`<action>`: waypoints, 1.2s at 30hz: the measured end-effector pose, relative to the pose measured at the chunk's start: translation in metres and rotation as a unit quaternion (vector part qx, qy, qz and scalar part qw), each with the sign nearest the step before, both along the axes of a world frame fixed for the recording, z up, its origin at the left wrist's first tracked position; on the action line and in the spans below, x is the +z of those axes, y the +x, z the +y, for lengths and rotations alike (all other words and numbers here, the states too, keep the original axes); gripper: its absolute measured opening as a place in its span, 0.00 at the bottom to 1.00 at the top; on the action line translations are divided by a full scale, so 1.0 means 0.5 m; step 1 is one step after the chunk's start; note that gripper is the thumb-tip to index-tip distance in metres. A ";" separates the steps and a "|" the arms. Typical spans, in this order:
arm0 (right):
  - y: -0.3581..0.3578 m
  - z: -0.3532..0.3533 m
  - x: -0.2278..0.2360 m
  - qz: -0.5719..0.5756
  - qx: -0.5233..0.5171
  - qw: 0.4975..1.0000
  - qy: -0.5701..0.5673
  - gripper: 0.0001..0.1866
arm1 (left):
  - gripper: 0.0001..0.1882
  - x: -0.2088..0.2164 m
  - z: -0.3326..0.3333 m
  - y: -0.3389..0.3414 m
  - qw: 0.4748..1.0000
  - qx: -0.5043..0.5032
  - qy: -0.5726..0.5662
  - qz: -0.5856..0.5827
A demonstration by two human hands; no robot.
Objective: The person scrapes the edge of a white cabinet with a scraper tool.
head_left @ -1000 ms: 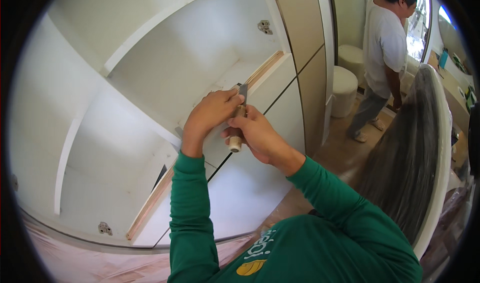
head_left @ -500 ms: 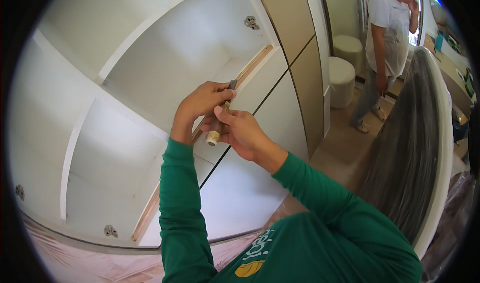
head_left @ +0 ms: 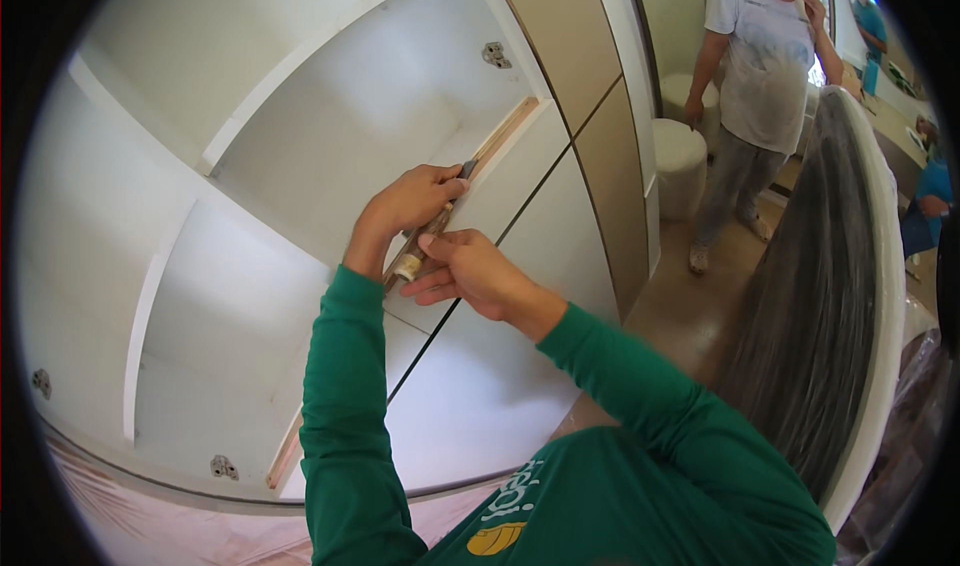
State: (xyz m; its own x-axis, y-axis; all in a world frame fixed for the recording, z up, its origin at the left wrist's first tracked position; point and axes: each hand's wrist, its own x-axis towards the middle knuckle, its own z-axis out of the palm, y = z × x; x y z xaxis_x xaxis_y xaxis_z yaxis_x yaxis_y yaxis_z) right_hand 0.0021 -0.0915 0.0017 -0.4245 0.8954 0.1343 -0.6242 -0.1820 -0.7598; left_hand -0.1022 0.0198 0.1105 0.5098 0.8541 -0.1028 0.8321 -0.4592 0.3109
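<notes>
A chisel with a worn wooden handle point(head_left: 409, 264) lies nearly flat along a bare wood strip point(head_left: 508, 134) on the cabinet's front rail. My left hand point(head_left: 410, 202) is closed over its front part, with the grey blade showing by the fingertips. On the handle rests the thumb of my right hand point(head_left: 478, 274), with the fingers beneath it partly stretched out. The stretch of strip under my hands is hidden.
Open white cabinet compartments point(head_left: 165, 206) lie to the left, with metal hinges point(head_left: 496, 55) on their walls. White drawer fronts point(head_left: 560, 236) run along the right. Beyond stand a round stool point(head_left: 680, 166), a person point(head_left: 765, 76) and a plastic-wrapped curved panel point(head_left: 810, 296).
My right hand and the chisel's handle end have shifted slightly up and left, and the right fingers are straighter. The person at the back right has turned toward me.
</notes>
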 end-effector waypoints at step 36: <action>0.033 0.226 0.102 -0.597 -0.142 0.615 0.495 0.41 | 0.29 -0.082 -0.165 -0.052 0.919 0.325 0.223 0.003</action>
